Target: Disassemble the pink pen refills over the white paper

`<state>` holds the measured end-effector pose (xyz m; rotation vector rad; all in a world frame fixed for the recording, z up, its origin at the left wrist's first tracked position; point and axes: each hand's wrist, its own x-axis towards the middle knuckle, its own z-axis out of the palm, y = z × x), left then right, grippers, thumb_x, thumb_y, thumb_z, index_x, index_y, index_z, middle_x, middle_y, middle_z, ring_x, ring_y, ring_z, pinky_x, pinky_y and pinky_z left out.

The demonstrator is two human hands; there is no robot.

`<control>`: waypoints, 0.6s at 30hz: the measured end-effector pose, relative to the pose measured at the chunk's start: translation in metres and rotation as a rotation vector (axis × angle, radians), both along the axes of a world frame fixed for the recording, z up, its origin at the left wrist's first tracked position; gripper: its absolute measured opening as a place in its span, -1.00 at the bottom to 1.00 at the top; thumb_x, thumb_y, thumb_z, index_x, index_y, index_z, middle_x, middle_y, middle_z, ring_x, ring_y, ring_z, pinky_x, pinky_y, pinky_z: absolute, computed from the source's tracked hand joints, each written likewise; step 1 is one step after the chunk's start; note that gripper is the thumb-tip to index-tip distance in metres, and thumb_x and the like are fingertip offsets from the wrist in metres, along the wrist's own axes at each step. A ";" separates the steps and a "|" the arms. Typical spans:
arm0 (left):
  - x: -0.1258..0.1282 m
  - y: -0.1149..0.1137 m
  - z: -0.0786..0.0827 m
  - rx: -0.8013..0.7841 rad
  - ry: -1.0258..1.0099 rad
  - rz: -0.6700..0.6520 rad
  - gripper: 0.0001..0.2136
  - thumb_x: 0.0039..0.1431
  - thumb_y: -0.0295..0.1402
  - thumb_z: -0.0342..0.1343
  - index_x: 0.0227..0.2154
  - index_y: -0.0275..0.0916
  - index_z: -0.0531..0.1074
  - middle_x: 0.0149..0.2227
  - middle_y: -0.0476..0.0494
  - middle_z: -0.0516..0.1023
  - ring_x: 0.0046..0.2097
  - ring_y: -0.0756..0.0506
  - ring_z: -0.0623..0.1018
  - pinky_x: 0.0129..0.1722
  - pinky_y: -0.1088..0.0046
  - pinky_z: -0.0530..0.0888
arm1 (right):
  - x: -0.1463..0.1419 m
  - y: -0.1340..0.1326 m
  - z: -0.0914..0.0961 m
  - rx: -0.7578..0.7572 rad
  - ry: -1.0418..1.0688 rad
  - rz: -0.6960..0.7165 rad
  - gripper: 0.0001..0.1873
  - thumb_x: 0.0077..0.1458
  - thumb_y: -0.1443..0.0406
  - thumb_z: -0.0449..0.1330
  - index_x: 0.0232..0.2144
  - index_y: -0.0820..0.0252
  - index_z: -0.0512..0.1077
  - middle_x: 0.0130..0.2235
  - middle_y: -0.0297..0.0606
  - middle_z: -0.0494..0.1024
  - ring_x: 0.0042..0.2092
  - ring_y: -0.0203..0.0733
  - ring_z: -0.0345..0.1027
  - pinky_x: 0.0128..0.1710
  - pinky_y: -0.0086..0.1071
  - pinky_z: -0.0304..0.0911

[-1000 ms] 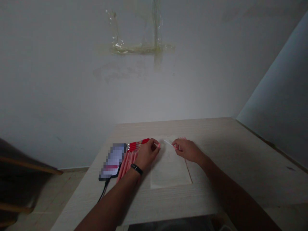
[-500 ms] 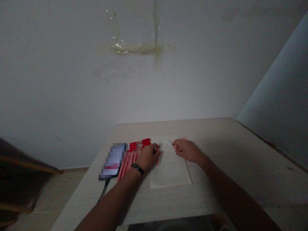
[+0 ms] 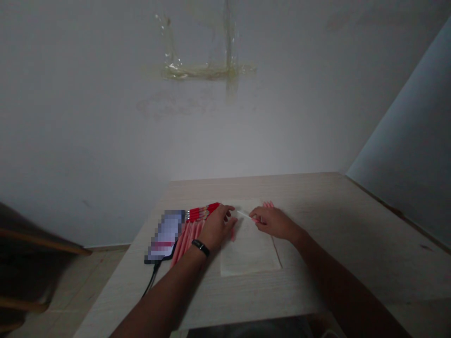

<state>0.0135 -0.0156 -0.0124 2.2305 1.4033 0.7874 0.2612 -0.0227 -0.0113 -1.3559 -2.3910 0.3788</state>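
My right hand (image 3: 273, 222) pinches a slim white pen refill (image 3: 244, 215) with a pinkish end, held over a white sheet of paper (image 3: 252, 258). The refill's free tip points left. My left hand (image 3: 219, 224), a dark band on its wrist, hovers by that tip with thumb and fingers apart and nothing between them. A small pink piece (image 3: 233, 234) shows just under the left hand. Pink pen barrels (image 3: 186, 239) lie in a row left of that hand, with red pen parts (image 3: 199, 213) behind them. Several pink tips (image 3: 268, 204) stick out beyond my right hand.
A phone-like device (image 3: 165, 237) with a blurred screen and a black cable (image 3: 152, 278) lies at the table's left side. The pale wooden table (image 3: 317, 197) meets a wall (image 3: 282, 117) with peeling tape (image 3: 200, 72). Dark furniture (image 3: 31, 263) stands at the far left.
My left hand's fingers have spread apart and reach further up and right. The refill in my right hand has tilted flatter, its tip shifting slightly left and down.
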 end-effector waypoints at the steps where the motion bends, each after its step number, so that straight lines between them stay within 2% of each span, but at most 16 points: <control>1: 0.001 -0.001 0.003 0.022 -0.015 -0.019 -0.69 0.24 -0.28 0.12 0.01 -0.24 0.46 -0.13 -0.20 0.54 -0.18 -0.10 0.53 -0.17 0.38 0.45 | 0.000 -0.001 0.000 -0.005 0.003 0.018 -0.70 0.12 0.39 0.16 -0.09 0.06 0.50 -0.26 -0.32 0.60 -0.18 -0.17 0.44 0.22 -0.12 0.01; 5: 0.003 -0.004 0.008 0.057 -0.025 -0.124 -0.75 0.26 -0.31 0.08 -0.05 -0.22 0.51 -0.11 -0.21 0.53 -0.10 -0.12 0.52 -0.11 0.38 0.44 | -0.003 -0.005 0.002 -0.005 0.032 0.075 -0.71 0.15 0.36 0.16 -0.07 0.04 0.51 -0.23 -0.31 0.61 -0.19 -0.17 0.44 0.16 -0.15 0.08; 9: 0.003 -0.002 0.006 -0.004 0.024 -0.146 -0.81 0.23 -0.37 0.08 -0.18 -0.21 0.56 -0.22 -0.17 0.58 -0.19 -0.10 0.54 -0.18 0.41 0.42 | -0.006 -0.006 0.004 -0.005 0.044 0.060 -0.68 0.14 0.37 0.18 -0.05 0.04 0.49 -0.27 -0.33 0.61 -0.21 -0.17 0.44 0.17 -0.11 0.03; 14: 0.005 -0.003 0.004 -0.059 0.051 -0.135 -0.81 0.22 -0.36 0.06 -0.24 -0.22 0.57 -0.34 -0.14 0.62 -0.31 -0.08 0.54 -0.29 0.45 0.37 | -0.008 -0.004 0.010 0.083 0.051 0.082 -0.82 0.10 0.41 0.21 -0.21 0.11 0.50 -0.23 -0.30 0.58 -0.13 -0.15 0.38 0.04 -0.22 0.07; 18: 0.007 -0.007 0.006 -0.092 0.084 -0.140 -0.78 0.23 -0.31 0.06 -0.17 -0.20 0.57 -0.40 -0.11 0.62 -0.36 -0.07 0.52 -0.35 0.48 0.33 | -0.010 -0.004 0.014 0.174 0.080 0.115 -0.84 0.08 0.45 0.24 -0.28 0.12 0.48 -0.23 -0.31 0.54 -0.08 -0.14 0.31 -0.03 -0.25 0.05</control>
